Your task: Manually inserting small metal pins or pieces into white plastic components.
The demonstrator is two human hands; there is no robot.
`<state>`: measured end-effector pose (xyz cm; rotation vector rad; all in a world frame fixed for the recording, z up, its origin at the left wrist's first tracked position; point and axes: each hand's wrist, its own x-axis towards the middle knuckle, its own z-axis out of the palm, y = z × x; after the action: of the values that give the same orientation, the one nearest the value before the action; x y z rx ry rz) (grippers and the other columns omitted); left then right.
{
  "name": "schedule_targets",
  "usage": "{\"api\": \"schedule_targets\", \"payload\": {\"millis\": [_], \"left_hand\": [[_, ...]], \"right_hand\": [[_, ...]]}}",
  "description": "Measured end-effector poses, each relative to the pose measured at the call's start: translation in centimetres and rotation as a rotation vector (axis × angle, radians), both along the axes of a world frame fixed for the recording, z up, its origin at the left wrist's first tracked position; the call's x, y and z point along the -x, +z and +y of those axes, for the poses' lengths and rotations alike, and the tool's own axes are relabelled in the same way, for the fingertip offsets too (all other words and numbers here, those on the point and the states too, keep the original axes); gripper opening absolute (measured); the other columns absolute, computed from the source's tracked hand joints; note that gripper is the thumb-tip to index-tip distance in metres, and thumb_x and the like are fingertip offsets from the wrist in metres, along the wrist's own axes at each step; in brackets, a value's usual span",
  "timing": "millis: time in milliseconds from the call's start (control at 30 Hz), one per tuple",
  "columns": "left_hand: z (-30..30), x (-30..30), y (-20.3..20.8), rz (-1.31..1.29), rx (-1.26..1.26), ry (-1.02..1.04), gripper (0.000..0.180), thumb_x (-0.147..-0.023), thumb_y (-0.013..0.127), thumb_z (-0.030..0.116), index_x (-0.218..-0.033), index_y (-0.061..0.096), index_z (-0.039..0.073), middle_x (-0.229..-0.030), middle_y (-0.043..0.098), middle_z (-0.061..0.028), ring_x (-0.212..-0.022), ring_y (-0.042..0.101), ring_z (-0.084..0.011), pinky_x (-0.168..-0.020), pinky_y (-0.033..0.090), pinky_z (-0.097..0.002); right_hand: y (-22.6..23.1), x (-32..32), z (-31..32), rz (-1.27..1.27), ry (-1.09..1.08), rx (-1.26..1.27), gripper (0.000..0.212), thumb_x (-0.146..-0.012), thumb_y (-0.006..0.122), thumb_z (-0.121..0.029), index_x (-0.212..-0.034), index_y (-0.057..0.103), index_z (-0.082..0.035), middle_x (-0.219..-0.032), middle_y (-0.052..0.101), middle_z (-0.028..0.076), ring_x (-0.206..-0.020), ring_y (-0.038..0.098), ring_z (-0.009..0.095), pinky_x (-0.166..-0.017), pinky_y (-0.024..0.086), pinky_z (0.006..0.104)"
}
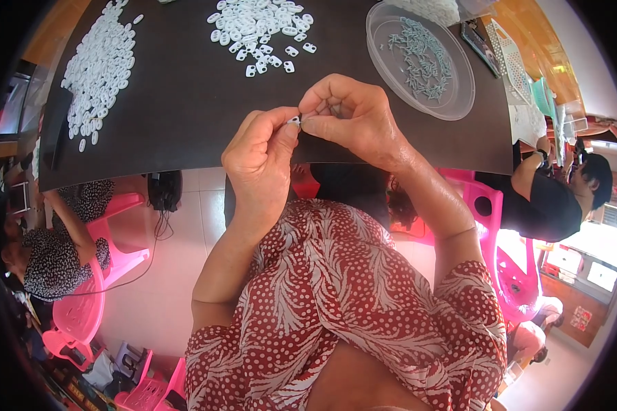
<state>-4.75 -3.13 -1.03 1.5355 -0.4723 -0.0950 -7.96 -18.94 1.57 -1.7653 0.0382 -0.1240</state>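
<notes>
Above the near edge of the dark table, my two hands meet at the fingertips. Thumb and forefinger of my left hand [257, 147] pinch a small white plastic piece [294, 120]. My right hand [353, 123] is closed in a pinch right beside that piece; whatever its fingertips hold is too small to make out. Beyond my hands lies a heap of small white pieces with holes [257, 27]. To the right, a round clear plastic dish [467, 106] contains many tiny grey-blue slender parts [421, 61].
A long pile of white oval pieces [101, 68] covers the table's left side. A phone-like dark device [480, 46] and a white perforated basket [511, 58] stand at the far right. People sit on both sides, near pink plastic chairs [120, 253].
</notes>
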Motion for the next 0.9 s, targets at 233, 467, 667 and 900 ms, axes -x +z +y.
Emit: {"api": "schedule_targets", "payload": {"millis": [233, 467, 667, 900], "left_hand": [[-0.2, -0.1, -0.8, -0.094, -0.068, 0.038, 0.013, -0.086, 0.061, 0.0, -0.098, 0.065, -0.004, -0.08, 0.057, -0.0008, -0.064, 0.053, -0.0048, -0.056, 0.045, -0.0177], [-0.2, -0.4, -0.1, 0.149, 0.112, 0.034, 0.013, -0.088, 0.061, 0.002, -0.099, 0.065, -0.002, -0.083, 0.063, -0.0022, -0.063, 0.053, -0.0049, -0.057, 0.046, -0.0177], [-0.2, -0.3, -0.4, 0.011, 0.036, 0.062, 0.013, -0.087, 0.061, 0.001, -0.099, 0.065, -0.004, -0.082, 0.058, -0.002, -0.064, 0.053, -0.0057, -0.056, 0.046, -0.0186], [-0.2, -0.5, -1.0, 0.002, 0.049, 0.073, 0.014, -0.087, 0.061, 0.001, -0.1, 0.065, -0.004, -0.08, 0.058, -0.0022, -0.064, 0.054, -0.0069, -0.057, 0.046, -0.0191]], "right_hand": [[-0.8, -0.2, 0.5, 0.042, -0.059, -0.069, 0.012, -0.078, 0.067, -0.003, -0.085, 0.06, 0.003, -0.074, 0.059, 0.001, -0.069, 0.054, 0.005, -0.061, 0.046, 0.0217], [-0.9, -0.3, 1.2, -0.109, -0.099, 0.155, 0.011, -0.079, 0.063, -0.005, -0.087, 0.06, 0.001, -0.075, 0.058, 0.007, -0.071, 0.056, 0.016, -0.065, 0.046, 0.0294], [-0.3, -0.2, 1.7, -0.037, -0.072, 0.174, 0.008, -0.081, 0.059, -0.006, -0.082, 0.056, 0.001, -0.075, 0.055, 0.012, -0.072, 0.053, 0.024, -0.065, 0.043, 0.0347], [-1.2, -0.7, 2.1, -0.008, -0.065, 0.104, 0.009, -0.081, 0.059, -0.007, -0.082, 0.055, 0.001, -0.074, 0.055, 0.012, -0.072, 0.053, 0.024, -0.065, 0.043, 0.0346]]}}
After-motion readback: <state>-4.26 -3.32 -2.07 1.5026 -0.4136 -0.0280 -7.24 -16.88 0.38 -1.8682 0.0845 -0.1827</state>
